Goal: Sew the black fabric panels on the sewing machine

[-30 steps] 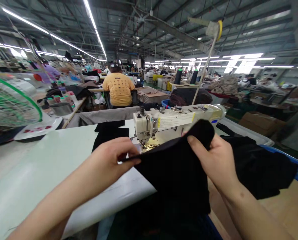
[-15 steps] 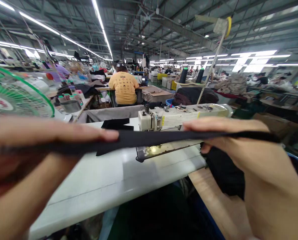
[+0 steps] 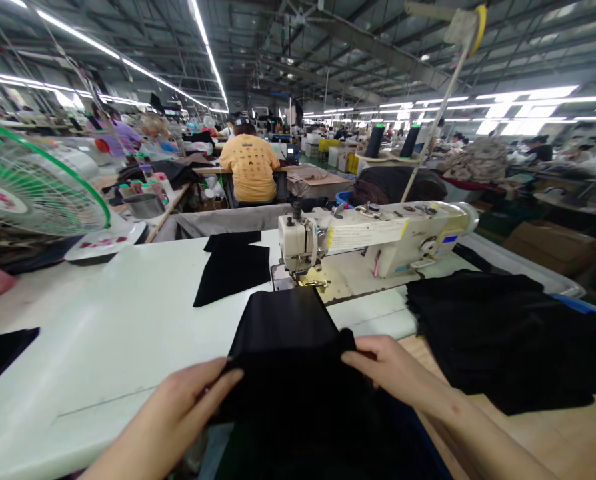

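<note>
A black fabric piece (image 3: 283,323) lies over the front edge of the white sewing table (image 3: 128,320), its far end close to the needle area of the sewing machine (image 3: 368,233). My left hand (image 3: 193,393) pinches its left edge between thumb and fingers. On the opposite edge, my right hand (image 3: 383,363) grips a bunched corner of the same cloth. The lower part of the fabric hangs toward me and merges into dark shadow. Left of the machine, another black cut piece (image 3: 235,270) rests flat on the table.
A pile of black fabric (image 3: 508,333) sits on a wooden board (image 3: 568,427) at right. At left stands a green fan (image 3: 33,180), with more black cloth (image 3: 3,353) near the table's left side. A person in a yellow shirt (image 3: 249,167) sits ahead, back turned.
Both hands have come down from in front of my face, lowering the black fabric from a taut, edge-on strip to the table before the machine. The view has cleared of blur.
</note>
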The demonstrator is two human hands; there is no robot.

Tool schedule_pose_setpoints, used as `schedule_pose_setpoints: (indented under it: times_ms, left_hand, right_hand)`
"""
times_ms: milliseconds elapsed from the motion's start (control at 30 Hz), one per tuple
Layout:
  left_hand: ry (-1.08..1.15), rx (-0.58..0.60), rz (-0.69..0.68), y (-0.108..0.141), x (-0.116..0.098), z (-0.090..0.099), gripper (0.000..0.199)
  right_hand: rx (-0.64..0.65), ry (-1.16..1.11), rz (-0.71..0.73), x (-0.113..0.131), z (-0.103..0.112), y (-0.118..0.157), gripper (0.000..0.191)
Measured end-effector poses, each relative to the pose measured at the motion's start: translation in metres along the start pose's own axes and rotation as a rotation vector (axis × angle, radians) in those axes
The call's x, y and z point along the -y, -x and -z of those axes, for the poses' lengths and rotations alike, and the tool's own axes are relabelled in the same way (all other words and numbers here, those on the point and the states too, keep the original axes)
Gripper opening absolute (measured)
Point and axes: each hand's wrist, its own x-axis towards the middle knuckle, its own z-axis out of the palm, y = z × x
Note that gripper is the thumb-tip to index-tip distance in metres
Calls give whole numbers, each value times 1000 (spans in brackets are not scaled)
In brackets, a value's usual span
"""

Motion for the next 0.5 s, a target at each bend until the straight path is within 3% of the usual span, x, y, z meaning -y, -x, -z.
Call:
schedule_pose_setpoints:
  times_ms: [133,233,367,500]
  left_hand:
    - [-343,10,143,-82,6,-9,33]
    - [-371,-37,193,-121,23,-26,18]
    - [-255,-22,219,-146,44,-39,14]
    - [-100,-21,206,-144,46,-41,19]
  right_hand:
    - [-267,151,132,-9,-13,-71,29]
    - [-346,179,102,-14,-23,-114,17]
    - [-383,183,29,-18,-31,-144,13]
    - [-353,115,22,-16,-30,-146,13]
